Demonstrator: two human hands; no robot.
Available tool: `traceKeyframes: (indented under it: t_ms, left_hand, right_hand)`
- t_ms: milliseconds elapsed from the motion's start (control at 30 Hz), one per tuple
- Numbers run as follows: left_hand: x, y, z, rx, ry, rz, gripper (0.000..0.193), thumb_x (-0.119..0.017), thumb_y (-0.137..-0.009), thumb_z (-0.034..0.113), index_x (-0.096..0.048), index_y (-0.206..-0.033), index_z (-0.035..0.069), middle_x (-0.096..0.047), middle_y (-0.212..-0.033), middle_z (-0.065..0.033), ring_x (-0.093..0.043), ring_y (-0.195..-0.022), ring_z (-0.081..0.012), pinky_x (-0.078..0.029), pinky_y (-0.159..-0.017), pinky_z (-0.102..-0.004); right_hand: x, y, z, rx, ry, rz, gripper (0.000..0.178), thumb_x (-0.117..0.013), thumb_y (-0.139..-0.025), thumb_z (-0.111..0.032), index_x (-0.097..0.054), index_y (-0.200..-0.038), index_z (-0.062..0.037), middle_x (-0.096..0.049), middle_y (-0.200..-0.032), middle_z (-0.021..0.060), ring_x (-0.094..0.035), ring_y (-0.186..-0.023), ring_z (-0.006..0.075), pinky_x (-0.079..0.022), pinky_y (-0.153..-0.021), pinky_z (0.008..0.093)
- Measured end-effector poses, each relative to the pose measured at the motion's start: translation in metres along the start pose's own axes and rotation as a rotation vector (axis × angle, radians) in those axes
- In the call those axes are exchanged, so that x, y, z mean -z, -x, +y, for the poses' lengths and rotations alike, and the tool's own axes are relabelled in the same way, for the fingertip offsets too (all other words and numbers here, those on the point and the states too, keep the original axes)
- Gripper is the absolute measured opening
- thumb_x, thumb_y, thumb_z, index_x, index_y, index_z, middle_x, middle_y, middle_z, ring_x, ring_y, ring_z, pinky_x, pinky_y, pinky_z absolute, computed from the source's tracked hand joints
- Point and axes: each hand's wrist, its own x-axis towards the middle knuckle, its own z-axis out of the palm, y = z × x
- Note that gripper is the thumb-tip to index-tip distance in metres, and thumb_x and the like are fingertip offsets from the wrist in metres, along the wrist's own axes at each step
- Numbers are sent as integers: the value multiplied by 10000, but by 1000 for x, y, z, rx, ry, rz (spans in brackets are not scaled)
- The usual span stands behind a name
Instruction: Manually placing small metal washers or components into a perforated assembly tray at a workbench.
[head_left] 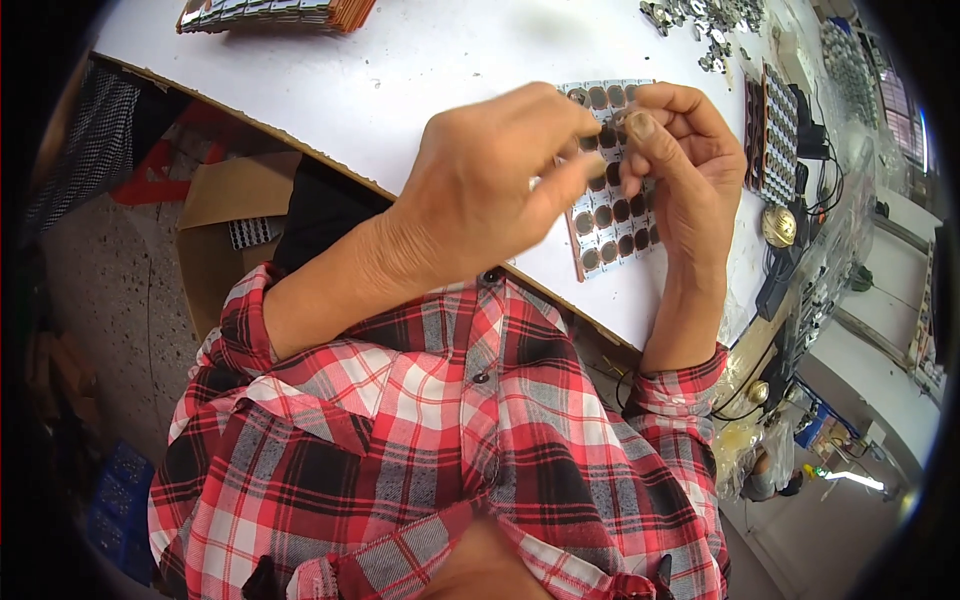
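Observation:
Over a white worktable, both of my hands meet above a flat panel with rows of dark round spots in pale cells. My left hand is curled and slightly blurred, its thumb and forefinger pointing right. A small bright silvery bit shows beneath its fingers, too small to name. Close beside it, my right hand is raised with thumb and forefinger pinched together. Whatever sits in that pinch is tiny and mostly hidden. The panel lies flat under both hands, partly covered by them.
A stack of similar panels lies at the far left. Loose small metal parts are scattered at the far right. More panels stand at the right, near a round gold-coloured object and cables. An open cardboard box is below the table's left edge.

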Motion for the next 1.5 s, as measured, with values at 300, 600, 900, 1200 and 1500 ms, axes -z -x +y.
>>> traceKeyframes:
  t_ms: [300, 600, 900, 1200, 1500]
  left_hand:
    - [-6, 18, 21, -282, -431, -313, 709, -870, -586, 432, -686, -1101, -18, -638, -1240, -176, -568, -1228, -347, -440, -1035, -521]
    - [-11, 28, 25, -269, -407, -319, 723, -874, -569, 439, -675, -1078, -35, -627, -1201, -176, -564, -1212, -334, -430, -1045, -553]
    - [-16, 26, 25, -232, -409, -277, 728, -881, -582, 426, -677, -1094, -51, -610, -1205, -185, -549, -1245, -355, -413, -1070, -590]
    - [-15, 26, 29, -217, -419, -312, 719, -875, -613, 436, -679, -1091, -65, -623, -1271, -248, -527, -1311, -400, -387, -1091, -626]
    - [-10, 24, 25, -234, -426, -261, 690, -850, -635, 438, -677, -1087, -53, -643, -1262, -225, -575, -1267, -398, -420, -1059, -627]
  right_hand:
    - [8, -11, 8, 138, 372, 93, 109, -726, -944, -5, -732, -1051, 16, -748, -886, 30, -622, -714, 26, -477, -590, 164]
    - [8, -10, 6, 204, 543, 56, 152, -737, -943, -3, -736, -1092, 23, -733, -920, 3, -596, -767, 21, -457, -656, 168]
    - [1, -5, 5, 197, 652, 33, 133, -737, -943, -5, -741, -1074, 18, -744, -938, 6, -655, -835, 57, -519, -756, 200]
    - [16, -10, 6, 273, 625, -111, 135, -733, -941, 10, -747, -1075, 8, -715, -949, -5, -628, -858, 48, -494, -760, 195]
    - [56, -11, -1, 274, 606, 328, 163, -746, -931, -31, -773, -1092, -25, -717, -892, -29, -591, -736, 22, -444, -633, 181]
